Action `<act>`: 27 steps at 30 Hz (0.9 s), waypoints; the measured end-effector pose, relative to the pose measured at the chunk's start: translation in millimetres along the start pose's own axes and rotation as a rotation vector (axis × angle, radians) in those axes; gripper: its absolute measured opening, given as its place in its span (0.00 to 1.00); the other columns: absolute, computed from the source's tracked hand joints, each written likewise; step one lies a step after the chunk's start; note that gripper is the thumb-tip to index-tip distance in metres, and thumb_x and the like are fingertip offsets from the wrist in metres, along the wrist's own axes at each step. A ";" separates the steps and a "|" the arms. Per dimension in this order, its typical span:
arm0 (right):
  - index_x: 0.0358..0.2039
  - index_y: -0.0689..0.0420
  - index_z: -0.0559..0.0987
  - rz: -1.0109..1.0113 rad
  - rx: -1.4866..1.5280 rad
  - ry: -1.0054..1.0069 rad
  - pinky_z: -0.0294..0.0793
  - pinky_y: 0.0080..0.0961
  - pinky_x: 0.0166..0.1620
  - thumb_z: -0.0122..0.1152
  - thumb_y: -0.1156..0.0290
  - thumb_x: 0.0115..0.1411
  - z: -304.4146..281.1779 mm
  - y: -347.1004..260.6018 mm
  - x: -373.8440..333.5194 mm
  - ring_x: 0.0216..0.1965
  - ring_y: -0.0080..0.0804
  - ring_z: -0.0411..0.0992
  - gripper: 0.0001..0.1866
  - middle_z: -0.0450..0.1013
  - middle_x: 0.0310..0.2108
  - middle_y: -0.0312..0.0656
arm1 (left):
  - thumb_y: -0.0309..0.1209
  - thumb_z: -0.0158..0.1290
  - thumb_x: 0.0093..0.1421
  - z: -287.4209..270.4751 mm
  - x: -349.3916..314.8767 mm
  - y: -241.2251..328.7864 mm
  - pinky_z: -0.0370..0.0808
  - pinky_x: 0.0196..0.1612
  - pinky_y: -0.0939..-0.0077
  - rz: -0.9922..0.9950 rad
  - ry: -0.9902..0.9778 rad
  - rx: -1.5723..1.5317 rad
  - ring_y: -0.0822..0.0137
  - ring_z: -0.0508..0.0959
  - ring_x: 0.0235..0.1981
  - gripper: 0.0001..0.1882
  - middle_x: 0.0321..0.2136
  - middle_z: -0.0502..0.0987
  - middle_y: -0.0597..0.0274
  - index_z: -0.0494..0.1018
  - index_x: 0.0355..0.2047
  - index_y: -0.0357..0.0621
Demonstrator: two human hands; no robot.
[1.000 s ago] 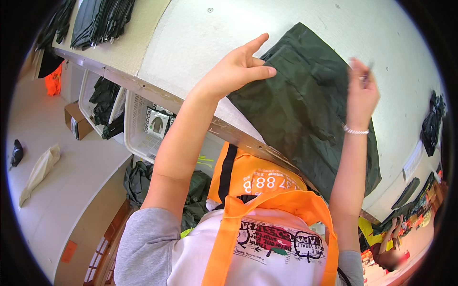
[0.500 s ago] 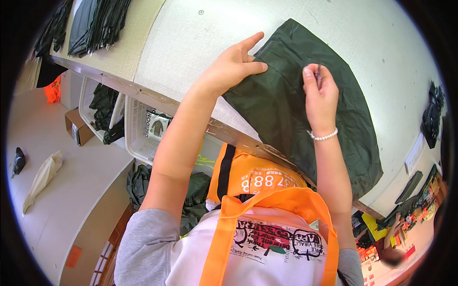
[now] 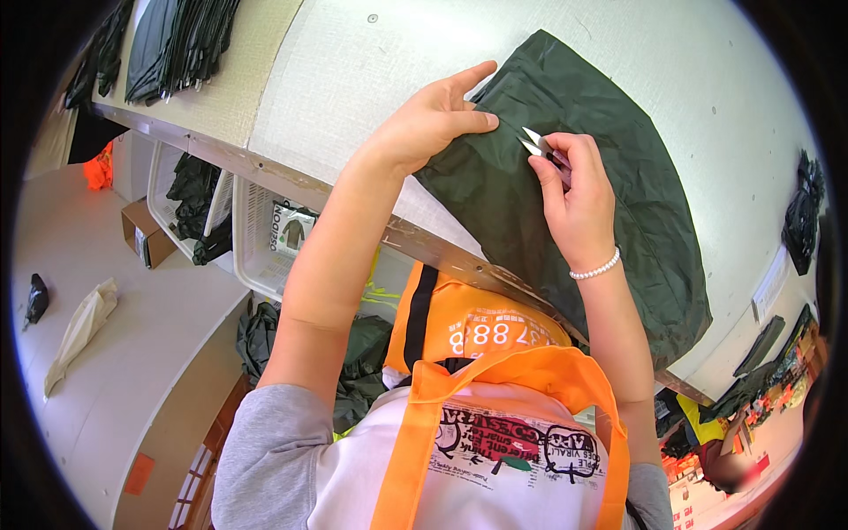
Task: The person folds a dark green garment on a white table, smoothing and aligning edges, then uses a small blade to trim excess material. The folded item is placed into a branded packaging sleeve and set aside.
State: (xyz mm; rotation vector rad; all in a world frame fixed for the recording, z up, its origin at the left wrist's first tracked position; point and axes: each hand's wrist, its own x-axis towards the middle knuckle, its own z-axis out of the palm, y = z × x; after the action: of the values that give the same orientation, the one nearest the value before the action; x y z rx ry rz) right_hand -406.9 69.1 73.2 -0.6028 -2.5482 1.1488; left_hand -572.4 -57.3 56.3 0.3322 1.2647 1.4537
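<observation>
A dark green fabric piece lies on the light tabletop and hangs over its near edge. My left hand is at the fabric's left edge, thumb pressed on top, index finger stretched out past it; its other fingers are partly hidden. A pair of thread snips is gripped in my right hand. Their two pointed blades stand apart and point toward my left thumb, just over the fabric. Most of the snips' body is covered by my fingers.
Dark folded garments lie at the table's far left. Below the table edge stand white baskets, one with a packaged garment, and a cardboard box. A dark bundle lies at right. Another person is at lower right.
My right hand has moved left toward my left hand and turned, so the snips' blades now show. The left hand has barely shifted and keeps its place on the fabric edge.
</observation>
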 end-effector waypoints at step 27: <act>0.34 0.65 0.72 0.172 -0.092 -0.004 0.71 0.34 0.34 0.56 0.75 0.57 6.4 16.7 -2.3 0.30 0.46 0.72 0.07 0.70 0.31 0.47 | 0.20 0.49 0.57 -6.7 11.1 -9.9 0.75 0.40 0.80 -0.057 -0.031 0.009 0.72 0.78 0.34 0.35 0.36 0.78 0.54 0.50 0.65 0.36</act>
State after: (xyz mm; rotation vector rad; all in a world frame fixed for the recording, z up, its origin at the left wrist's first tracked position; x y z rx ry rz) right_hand -403.2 73.9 56.2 -0.8573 -2.6067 1.0906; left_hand -576.0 -53.3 40.9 0.3212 1.2467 1.3897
